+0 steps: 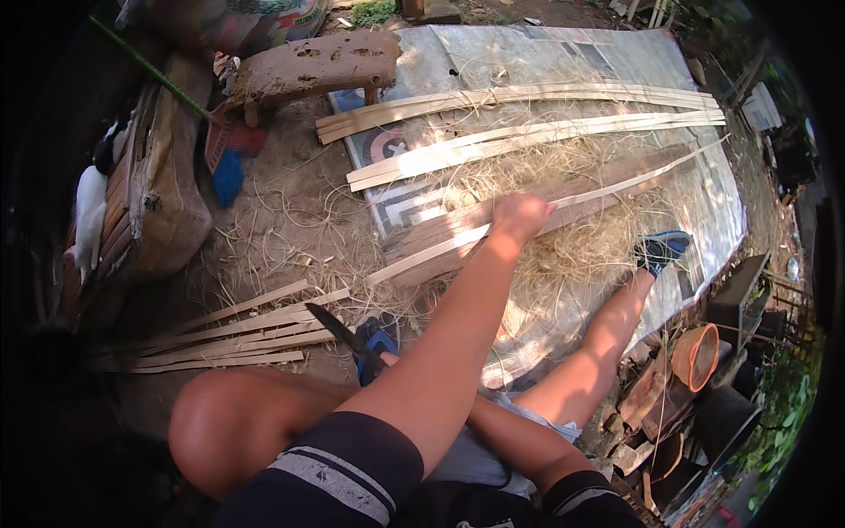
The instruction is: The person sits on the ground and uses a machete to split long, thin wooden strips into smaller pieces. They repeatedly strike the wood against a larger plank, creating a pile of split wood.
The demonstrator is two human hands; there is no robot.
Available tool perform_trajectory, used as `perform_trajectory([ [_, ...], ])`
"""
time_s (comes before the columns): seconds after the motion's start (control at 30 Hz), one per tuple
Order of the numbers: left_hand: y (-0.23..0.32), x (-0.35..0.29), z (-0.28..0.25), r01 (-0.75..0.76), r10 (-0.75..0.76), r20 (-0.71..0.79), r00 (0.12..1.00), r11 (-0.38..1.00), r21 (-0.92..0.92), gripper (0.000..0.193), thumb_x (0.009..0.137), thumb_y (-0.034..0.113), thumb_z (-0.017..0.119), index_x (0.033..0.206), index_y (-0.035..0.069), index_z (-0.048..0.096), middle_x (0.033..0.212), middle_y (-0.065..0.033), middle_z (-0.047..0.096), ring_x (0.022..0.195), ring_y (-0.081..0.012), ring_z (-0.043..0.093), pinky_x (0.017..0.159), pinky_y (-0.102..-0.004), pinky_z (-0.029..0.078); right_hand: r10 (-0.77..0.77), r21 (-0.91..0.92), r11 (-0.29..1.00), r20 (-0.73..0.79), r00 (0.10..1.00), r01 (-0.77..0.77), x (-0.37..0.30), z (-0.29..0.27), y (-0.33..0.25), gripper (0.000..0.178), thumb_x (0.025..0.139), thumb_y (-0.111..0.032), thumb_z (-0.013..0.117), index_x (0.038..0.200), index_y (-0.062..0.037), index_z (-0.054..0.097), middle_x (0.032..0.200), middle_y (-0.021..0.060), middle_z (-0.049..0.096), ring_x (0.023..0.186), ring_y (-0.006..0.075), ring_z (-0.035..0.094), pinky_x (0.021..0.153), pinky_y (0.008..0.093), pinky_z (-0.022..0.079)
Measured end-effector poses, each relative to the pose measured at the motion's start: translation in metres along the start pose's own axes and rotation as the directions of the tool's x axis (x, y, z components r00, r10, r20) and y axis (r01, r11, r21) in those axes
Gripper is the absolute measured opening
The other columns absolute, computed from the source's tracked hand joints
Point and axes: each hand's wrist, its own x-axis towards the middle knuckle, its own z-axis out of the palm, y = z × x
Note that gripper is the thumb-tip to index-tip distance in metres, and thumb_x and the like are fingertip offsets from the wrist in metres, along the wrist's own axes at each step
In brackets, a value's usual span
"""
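My left hand (521, 216) is closed around a long pale bamboo strip (616, 186), which slants over a worn wooden board (422, 262). My right forearm (519, 431) crosses beneath my left arm, so that hand is mostly hidden. In line with it, a dark knife blade (333, 326) sticks out left of my left forearm, its tip up and to the left; its handle is covered. Thin curly shavings (563, 260) lie around the board. Beyond it, two bundles of bamboo strips (528, 136) rest on a printed sheet (704, 211).
More split strips (255, 339) lie on the ground at left. A low wooden bench (317, 66) stands at the back. On the left, a black-and-white animal (92, 207) rests on stacked wood. Pots (695, 356) and timber crowd the right. My sandalled foot (660, 251) is on the sheet.
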Motion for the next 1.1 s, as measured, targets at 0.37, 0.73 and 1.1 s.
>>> perform_trajectory([
  [0.37, 0.006, -0.005, -0.019, 0.011, -0.012, 0.045, 0.999, 1.000, 0.020, 0.056, 0.095, 0.052, 0.064, 0.147, 0.034, 0.053, 0.088, -0.0155, 0.075, 0.086, -0.0362, 0.073, 0.077, -0.0480, 0.059, 0.130, 0.110, 0.986, -0.049, 0.990, -0.124, 0.027, -0.033, 0.020, 0.050, 0.103, -0.021, 0.061, 0.147, -0.0015, 0.048, 0.141, 0.0129, 0.059, 0.133, 0.0226, 0.054, 0.108, 0.0375, 0.048],
  [0.73, 0.006, -0.016, -0.028, -0.056, 0.056, -0.014, 0.998, 0.998, -0.012, 0.056, 0.096, 0.041, 0.067, 0.147, 0.023, 0.052, 0.095, -0.0127, 0.075, 0.092, -0.0329, 0.073, 0.082, -0.0461, 0.059, 0.049, 0.096, 0.994, 0.067, 0.997, -0.056, 0.021, 0.012, 0.015, 0.054, 0.101, -0.034, 0.063, 0.146, -0.0079, 0.052, 0.142, 0.0134, 0.058, 0.141, 0.0270, 0.047, 0.114, 0.0417, 0.040],
  [1.1, -0.009, -0.005, -0.158, -0.583, 0.629, 0.125, 0.768, 0.605, 0.542, 0.042, 0.084, 0.050, 0.074, 0.093, 0.009, 0.074, 0.104, -0.0090, 0.063, 0.098, -0.0281, 0.063, 0.076, -0.0456, 0.053, -0.257, -0.589, 0.756, -0.669, 0.698, -0.285, -0.031, -0.150, -0.016, 0.041, 0.086, -0.020, 0.072, 0.121, -0.0042, 0.057, 0.104, 0.0196, 0.065, 0.093, 0.0378, 0.068, 0.077, 0.0493, 0.057],
])
